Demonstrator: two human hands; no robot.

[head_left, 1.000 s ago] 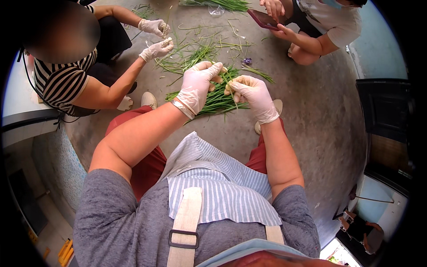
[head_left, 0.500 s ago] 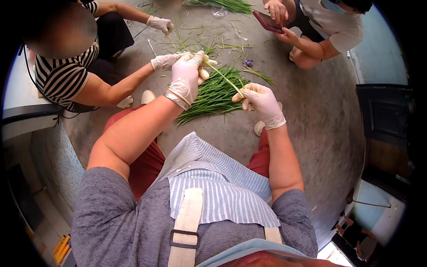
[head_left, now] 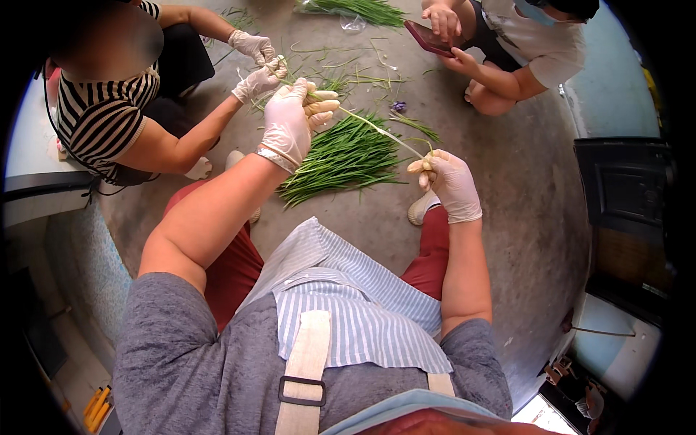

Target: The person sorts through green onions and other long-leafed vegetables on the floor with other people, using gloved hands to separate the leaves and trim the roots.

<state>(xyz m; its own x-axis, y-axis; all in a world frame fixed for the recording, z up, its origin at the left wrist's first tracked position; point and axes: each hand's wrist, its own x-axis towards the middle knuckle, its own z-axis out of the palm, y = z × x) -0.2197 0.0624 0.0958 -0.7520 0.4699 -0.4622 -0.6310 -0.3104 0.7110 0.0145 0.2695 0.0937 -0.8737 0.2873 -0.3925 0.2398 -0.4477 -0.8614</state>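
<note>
On the grey concrete floor (head_left: 507,181), between the person's knees, lies a broad heap of green stalks (head_left: 344,156), fanned out with the tips pointing up and to the right. Red trousers (head_left: 232,261) and a striped apron (head_left: 341,297) fill the lower middle of the view. Beyond the heap, at upper left, a second person in a striped top (head_left: 98,116) crouches with both gloved hands close together just beside the wearer's left hand. At upper right a third person in a white shirt (head_left: 551,43) squats holding a dark red phone (head_left: 429,38), with another bundle of greens (head_left: 359,10) at the top edge.

Both of the wearer's hands wear pale gloves. The left hand (head_left: 290,119) is raised above the heap, its fingers pinched on the upper end of a single long stalk (head_left: 380,130). The right hand (head_left: 449,181) sits lower and to the right of the heap, clenched on the other end of that stalk, which runs taut and slanted between the two.

A second ago the two hands were close together, low over the heap. Half a second ago they had parted with the stalk stretched between them. Now they are further apart, the left higher and the right drawn out to the side.
</note>
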